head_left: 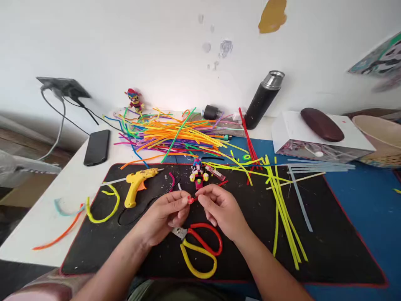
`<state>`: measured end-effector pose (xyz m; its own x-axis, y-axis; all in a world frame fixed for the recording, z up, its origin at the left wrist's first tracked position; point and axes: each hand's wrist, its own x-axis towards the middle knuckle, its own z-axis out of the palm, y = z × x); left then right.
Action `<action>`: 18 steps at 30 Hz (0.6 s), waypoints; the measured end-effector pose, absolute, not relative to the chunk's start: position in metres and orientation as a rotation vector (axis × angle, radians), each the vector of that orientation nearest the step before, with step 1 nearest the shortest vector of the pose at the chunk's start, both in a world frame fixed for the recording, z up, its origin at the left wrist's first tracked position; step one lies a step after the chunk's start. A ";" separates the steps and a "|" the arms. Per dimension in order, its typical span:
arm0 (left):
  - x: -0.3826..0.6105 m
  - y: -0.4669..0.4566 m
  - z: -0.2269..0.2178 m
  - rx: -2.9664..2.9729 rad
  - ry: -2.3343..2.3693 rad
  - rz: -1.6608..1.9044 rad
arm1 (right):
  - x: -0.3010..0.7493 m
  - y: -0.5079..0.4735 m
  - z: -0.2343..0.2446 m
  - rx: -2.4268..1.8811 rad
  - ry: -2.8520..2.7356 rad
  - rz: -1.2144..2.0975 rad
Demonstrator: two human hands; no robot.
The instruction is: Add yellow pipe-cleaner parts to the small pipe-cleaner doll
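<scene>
Now, mid-frame, my left hand (169, 210) pinches a small red piece (191, 200), my right hand (222, 210) its other end; tugging too hard could tear it.

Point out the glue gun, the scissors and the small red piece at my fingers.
Glue gun (135, 183): head view, on the yellow body.
Scissors (184, 243): head view, on the yellow handle near the pivot.
Small red piece (191, 201): head view, toward its left end.
</scene>
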<state>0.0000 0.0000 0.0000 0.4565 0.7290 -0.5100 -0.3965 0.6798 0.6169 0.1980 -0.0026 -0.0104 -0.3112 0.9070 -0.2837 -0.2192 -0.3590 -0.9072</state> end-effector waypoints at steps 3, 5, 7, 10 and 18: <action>0.002 -0.004 -0.004 0.445 0.818 0.694 | 0.196 -0.002 -0.010 -1.083 -1.014 1.763; 0.003 -0.005 -0.006 0.432 0.806 0.675 | 0.195 -0.002 -0.010 -1.079 -1.023 1.758; 0.004 -0.005 -0.006 0.410 0.802 0.658 | 0.195 -0.002 -0.010 -1.078 -1.039 1.757; 0.006 -0.003 -0.003 0.377 0.812 0.641 | 0.195 -0.002 -0.009 -1.074 -1.068 1.761; 0.008 0.000 0.004 0.437 0.887 0.586 | 0.196 -0.001 -0.006 -1.062 -1.106 1.775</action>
